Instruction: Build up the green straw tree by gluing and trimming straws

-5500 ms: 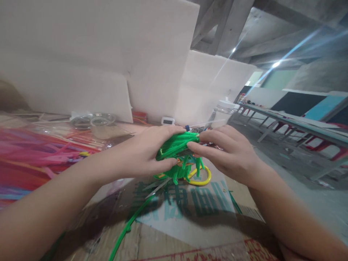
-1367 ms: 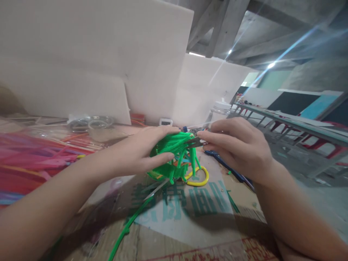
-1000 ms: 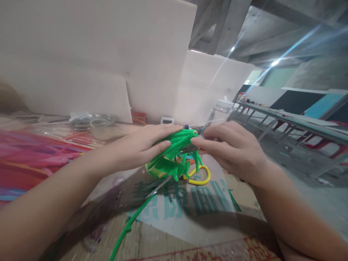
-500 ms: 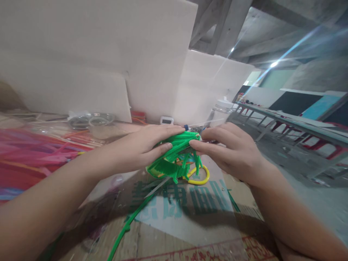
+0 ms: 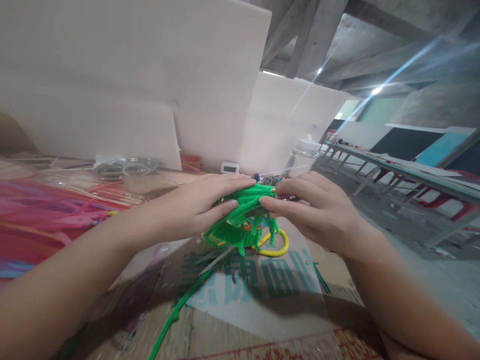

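Observation:
Raised over the table is a bundle of green fuzzy pipe cleaners [image 5: 240, 212], with short ends hanging from its underside. My left hand [image 5: 202, 202] is closed round its left and top side, thumb in front. At the bundle's right end my right hand [image 5: 313, 202] pinches the tips between thumb and forefinger. A dark, thin thing shows by the right fingers, too hidden to name. Beneath the bundle lies a pair of scissors with a yellow handle [image 5: 281, 245] and metal blades pointing down-left. A long green pipe cleaner [image 5: 174, 312] trails from near the blade tips toward the front.
Pink, red and orange pipe cleaners [image 5: 48, 215] lie heaped at the left. Along the white board [image 5: 210, 115] stand a small white digital clock [image 5: 229, 167] and a clear jar with a white lid [image 5: 305, 150]. Beyond, at right, runs a long table [image 5: 405, 165] with red stools.
Both hands keep their grip on the green bundle. My right fingertips have shifted very slightly at its right end; the scissors and trailing pipe cleaner stay put.

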Tool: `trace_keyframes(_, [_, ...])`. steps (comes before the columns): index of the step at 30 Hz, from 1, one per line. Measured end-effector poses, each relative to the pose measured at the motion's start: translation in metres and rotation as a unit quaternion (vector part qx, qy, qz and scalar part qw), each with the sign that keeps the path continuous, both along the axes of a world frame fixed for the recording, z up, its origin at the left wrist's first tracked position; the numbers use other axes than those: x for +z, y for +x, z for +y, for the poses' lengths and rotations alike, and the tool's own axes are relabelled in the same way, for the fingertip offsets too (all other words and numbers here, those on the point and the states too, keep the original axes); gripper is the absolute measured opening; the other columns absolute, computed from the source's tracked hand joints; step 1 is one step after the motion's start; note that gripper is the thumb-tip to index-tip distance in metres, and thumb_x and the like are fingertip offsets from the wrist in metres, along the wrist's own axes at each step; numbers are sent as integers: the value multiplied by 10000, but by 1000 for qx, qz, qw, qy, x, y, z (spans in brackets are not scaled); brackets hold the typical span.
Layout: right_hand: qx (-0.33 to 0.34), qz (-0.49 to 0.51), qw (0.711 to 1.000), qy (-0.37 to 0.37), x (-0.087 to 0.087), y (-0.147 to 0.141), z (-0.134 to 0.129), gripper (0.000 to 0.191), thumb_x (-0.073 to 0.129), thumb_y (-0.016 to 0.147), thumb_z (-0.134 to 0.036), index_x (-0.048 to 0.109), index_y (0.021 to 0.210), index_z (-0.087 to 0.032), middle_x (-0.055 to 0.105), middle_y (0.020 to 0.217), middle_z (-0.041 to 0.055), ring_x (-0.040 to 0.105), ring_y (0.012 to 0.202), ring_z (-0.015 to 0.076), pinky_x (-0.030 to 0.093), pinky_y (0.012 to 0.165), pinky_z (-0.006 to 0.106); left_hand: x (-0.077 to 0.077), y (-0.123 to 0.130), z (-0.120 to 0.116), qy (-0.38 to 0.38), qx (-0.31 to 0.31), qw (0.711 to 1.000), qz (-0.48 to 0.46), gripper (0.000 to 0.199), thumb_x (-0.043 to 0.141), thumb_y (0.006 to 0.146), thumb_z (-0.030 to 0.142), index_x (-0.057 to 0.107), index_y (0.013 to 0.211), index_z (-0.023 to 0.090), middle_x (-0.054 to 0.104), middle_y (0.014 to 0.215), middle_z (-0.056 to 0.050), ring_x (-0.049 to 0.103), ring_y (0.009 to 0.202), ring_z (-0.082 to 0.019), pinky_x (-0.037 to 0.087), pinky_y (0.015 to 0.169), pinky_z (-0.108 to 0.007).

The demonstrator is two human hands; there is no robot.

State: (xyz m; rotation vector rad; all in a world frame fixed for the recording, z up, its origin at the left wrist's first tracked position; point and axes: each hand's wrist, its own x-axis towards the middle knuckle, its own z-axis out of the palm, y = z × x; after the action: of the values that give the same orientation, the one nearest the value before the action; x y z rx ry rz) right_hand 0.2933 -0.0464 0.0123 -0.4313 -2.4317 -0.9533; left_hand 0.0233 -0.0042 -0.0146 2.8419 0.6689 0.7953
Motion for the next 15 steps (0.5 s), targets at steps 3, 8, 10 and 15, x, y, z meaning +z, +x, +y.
trace_keyframes(3, [-2, -4, 1000, 5, -1, 0, 1, 229, 580, 946, -137, 604, 1161, -213, 682, 1001, 70, 570, 837, 161, 456, 741, 314, -1, 0, 0, 1, 4, 1000, 2, 498, 425, 1018, 395, 387, 1508, 316, 430, 1574, -9, 427, 1428, -242, 339, 1210, -450])
trace_keyframes(8, [2, -1, 1000, -4, -2, 0, 1, 232, 578, 941, -123, 608, 1158, -199, 675, 1002, 77, 572, 838, 168, 452, 735, 317, -1, 0, 1, 11, 1, 1000, -1, 493, 417, 1021, 389, 398, 1505, 299, 444, 1565, -20, 444, 1415, -246, 350, 1201, -446])
trace_keyframes(10, [3, 1, 1000, -9, -2, 0, 0, 231, 587, 938, -127, 608, 1159, -191, 673, 1003, 82, 574, 843, 173, 454, 738, 320, -1, 1, 0, 13, 2, 1000, -4, 487, 411, 1023, 385, 407, 1501, 296, 454, 1559, -21, 455, 1406, -246, 358, 1196, -444])
trace_keyframes(15, [1, -11, 1000, -8, -1, 0, 0, 222, 555, 955, -130, 597, 1165, -187, 681, 1001, 87, 564, 828, 181, 459, 723, 335, 0, 3, -1, 9, 11, 1000, -9, 479, 416, 1017, 389, 443, 1481, 274, 475, 1544, -21, 469, 1397, -249, 366, 1194, -428])
